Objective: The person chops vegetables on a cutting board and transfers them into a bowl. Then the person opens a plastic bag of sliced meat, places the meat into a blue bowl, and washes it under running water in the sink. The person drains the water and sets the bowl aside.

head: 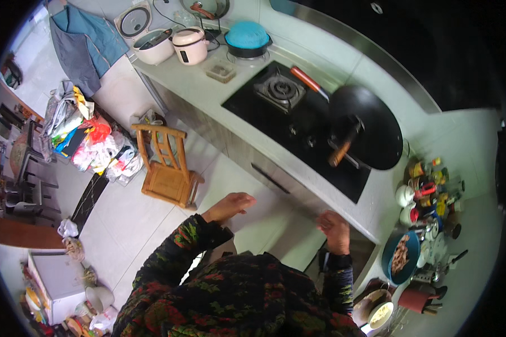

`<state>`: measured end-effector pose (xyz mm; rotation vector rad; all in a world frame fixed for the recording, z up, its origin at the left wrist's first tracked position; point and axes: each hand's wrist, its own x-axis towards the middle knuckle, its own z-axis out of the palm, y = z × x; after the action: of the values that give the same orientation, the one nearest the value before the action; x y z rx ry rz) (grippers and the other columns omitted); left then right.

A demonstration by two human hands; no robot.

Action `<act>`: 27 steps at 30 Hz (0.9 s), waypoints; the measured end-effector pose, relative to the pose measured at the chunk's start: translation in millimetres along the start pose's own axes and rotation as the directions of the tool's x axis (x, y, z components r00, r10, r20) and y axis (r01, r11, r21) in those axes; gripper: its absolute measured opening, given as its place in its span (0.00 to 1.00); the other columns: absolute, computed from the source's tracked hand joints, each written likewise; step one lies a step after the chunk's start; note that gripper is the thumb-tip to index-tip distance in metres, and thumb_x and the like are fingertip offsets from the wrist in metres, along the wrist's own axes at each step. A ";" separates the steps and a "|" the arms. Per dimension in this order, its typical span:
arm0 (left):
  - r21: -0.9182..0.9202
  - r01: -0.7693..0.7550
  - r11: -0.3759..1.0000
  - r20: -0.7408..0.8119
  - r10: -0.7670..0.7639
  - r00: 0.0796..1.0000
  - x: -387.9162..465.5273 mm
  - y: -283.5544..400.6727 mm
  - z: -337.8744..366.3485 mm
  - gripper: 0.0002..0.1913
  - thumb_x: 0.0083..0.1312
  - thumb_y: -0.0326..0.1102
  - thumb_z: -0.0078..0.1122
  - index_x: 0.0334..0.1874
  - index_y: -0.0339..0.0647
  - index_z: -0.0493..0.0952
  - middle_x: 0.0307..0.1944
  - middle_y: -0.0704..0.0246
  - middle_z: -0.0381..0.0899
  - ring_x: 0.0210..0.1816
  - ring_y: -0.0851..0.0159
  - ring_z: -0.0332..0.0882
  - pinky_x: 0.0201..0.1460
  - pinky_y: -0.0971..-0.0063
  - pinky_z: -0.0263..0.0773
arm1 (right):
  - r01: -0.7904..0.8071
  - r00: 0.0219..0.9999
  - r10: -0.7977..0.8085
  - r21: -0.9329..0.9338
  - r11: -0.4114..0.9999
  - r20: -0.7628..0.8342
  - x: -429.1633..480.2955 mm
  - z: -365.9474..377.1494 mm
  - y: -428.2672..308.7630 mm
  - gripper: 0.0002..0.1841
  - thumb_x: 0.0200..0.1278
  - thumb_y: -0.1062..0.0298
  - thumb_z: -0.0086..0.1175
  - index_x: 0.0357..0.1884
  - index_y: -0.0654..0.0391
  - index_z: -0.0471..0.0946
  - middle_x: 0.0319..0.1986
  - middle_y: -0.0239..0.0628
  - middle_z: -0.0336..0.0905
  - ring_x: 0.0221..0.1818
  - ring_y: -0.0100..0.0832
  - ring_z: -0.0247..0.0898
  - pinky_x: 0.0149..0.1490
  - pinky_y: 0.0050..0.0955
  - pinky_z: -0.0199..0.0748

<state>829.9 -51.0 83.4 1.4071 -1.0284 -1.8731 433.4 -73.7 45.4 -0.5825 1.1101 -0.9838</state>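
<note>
My left hand hangs over the floor in front of me, loosely bent, with nothing in it. Close to the front edge of the counter is my right hand, slightly blurred, its fingers curled and no object visible in them. Beyond that edge a black glass gas hob is set into the worktop. A black wok sits at the hob's right part. Across its near side rests a wooden handle with metal at its upper end. An orange-red handle points from the wok towards the left burner.
To my right stand a blue bowl of meat pieces, a pale bowl of food, and several condiment jars. Rice cookers and a lidded plastic box line the left counter. A wooden chair stands on the floor beside heaped bags.
</note>
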 end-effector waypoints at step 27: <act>-0.416 -0.267 0.869 -0.826 -0.238 0.511 -98.3 86.0 -426.4 0.15 0.73 0.40 0.53 0.51 0.36 0.79 0.42 0.73 0.78 0.34 0.77 0.69 0.50 0.70 0.72 | 0.749 0.481 -0.624 -0.659 -0.074 0.616 674.8 809.0 -219.1 0.20 0.52 0.55 0.60 0.38 0.63 0.76 0.42 0.58 0.79 0.48 0.58 0.76 0.52 0.49 0.74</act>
<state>1266.5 -118.9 143.4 1.6611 -0.0077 -0.9810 1182.2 -829.9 204.6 -2.3845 1.1496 -1.0789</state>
